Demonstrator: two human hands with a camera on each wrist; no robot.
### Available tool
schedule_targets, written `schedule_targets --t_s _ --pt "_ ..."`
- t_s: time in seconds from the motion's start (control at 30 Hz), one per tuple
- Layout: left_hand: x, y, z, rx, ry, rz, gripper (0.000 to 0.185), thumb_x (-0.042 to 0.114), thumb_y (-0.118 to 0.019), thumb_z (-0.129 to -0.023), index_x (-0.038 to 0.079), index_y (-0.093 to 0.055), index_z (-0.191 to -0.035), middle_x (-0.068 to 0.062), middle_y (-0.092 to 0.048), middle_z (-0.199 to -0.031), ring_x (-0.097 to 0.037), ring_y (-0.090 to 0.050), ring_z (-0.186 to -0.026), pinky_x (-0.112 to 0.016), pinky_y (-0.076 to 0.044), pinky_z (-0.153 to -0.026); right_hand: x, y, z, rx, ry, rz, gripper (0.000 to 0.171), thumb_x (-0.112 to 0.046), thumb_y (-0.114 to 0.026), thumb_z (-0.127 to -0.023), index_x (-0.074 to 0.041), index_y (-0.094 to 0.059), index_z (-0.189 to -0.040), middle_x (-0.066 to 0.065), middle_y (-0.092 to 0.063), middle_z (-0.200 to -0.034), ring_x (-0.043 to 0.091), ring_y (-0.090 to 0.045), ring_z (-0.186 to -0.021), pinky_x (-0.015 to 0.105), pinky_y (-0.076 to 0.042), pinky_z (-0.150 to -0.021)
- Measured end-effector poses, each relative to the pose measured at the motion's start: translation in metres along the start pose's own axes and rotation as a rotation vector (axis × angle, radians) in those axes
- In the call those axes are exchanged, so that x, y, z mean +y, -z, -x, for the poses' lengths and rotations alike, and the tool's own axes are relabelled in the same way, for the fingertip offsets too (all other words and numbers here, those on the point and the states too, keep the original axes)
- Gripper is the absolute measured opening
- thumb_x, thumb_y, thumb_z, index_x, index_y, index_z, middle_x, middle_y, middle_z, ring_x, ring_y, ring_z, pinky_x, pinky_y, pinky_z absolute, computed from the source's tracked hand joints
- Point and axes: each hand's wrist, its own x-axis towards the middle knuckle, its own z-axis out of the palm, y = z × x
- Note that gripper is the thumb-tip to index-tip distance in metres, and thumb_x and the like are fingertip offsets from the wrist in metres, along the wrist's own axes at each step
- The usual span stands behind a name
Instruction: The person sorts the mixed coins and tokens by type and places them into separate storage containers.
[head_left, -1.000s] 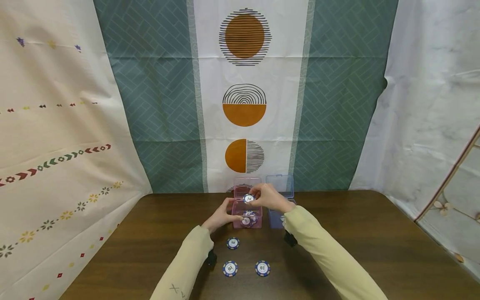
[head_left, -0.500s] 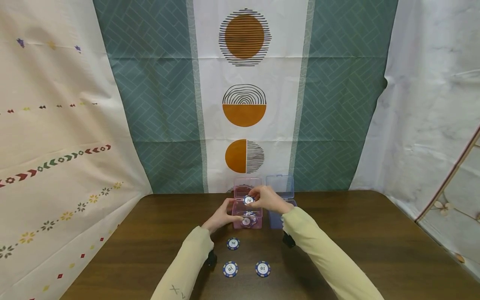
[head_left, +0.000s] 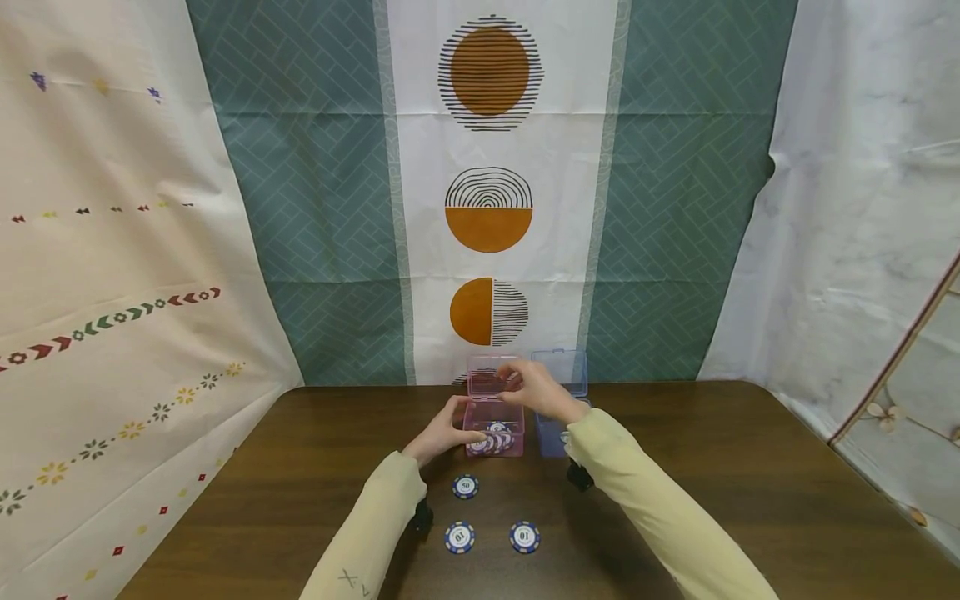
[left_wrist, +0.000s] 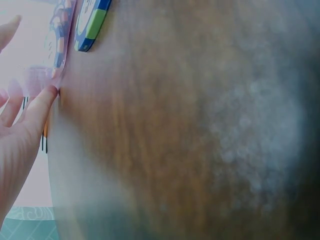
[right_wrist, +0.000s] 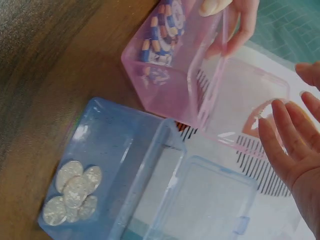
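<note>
My left hand (head_left: 441,433) grips the left side of a pink see-through plastic box (right_wrist: 170,100), with its thumb at the front and fingers towards the back. Several poker chips (right_wrist: 162,37) lean together inside the box, and its lid (head_left: 480,385) stands raised. Above the box's back rim, my right hand (head_left: 542,392) hovers with spread, loosely bent fingers and nothing between them. Three blue-and-white chips lie flat on the table: one chip (head_left: 466,487) near the box, another chip (head_left: 460,537) and a third chip (head_left: 525,537) closer to me.
Right of the pink box stands a blue see-through box (right_wrist: 117,125) with its lid (right_wrist: 205,195) raised. Several silvery round pieces (right_wrist: 75,187) lie inside it. A patterned cloth (head_left: 491,125) hangs behind the brown table (head_left: 337,492).
My right hand has let go of the chip marked 10, which dropped into the pink box among the others. The fingers have spread. My left hand stays on the box.
</note>
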Motion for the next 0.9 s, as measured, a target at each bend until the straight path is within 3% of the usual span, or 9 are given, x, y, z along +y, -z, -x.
schedule_targets --t_s 0.17,0.37,0.7,0.9 --pt "0.013 0.001 0.005 -0.033 -0.014 0.047 0.066 0.008 -0.069 -0.079 -0.002 -0.030 -0.130 -0.027 -0.036 -0.129 -0.041 -0.034 -0.118 -0.055 -0.026 -0.094 -0.008 0.005 0.003 -0.029 0.036 0.020 0.032 -0.006 -0.070 -0.078 -0.001 -0.058 -0.107 0.008 -0.057 -0.102 0.022 -0.059 -0.085 0.029 -0.049 -0.072" --pt "0.029 0.002 0.014 -0.047 -0.004 0.021 0.065 0.008 -0.069 -0.080 -0.004 -0.029 -0.130 -0.029 -0.036 -0.129 -0.042 -0.034 -0.119 -0.055 -0.026 -0.095 -0.013 0.010 0.010 -0.081 0.108 0.007 0.030 -0.004 -0.069 -0.078 0.001 -0.059 -0.106 0.010 -0.059 -0.101 0.024 -0.059 -0.084 0.031 -0.049 -0.073" --pt "0.029 0.003 0.013 -0.032 0.005 -0.019 0.067 0.011 -0.070 -0.079 -0.004 -0.029 -0.130 -0.026 -0.035 -0.131 -0.041 -0.034 -0.120 -0.055 -0.027 -0.094 -0.009 0.016 0.024 -0.171 0.163 -0.063 0.030 -0.012 -0.071 -0.079 -0.005 -0.061 -0.106 0.001 -0.062 -0.093 0.014 -0.058 -0.079 0.031 -0.050 -0.069" --pt "0.029 0.002 0.012 -0.030 0.010 -0.028 0.067 0.011 -0.070 -0.079 -0.004 -0.029 -0.130 -0.026 -0.034 -0.131 -0.042 -0.034 -0.119 -0.054 -0.029 -0.094 -0.008 0.017 0.037 -0.296 0.135 -0.100 0.030 -0.013 -0.070 -0.080 -0.007 -0.061 -0.108 -0.001 -0.061 -0.096 0.013 -0.058 -0.080 0.031 -0.049 -0.071"
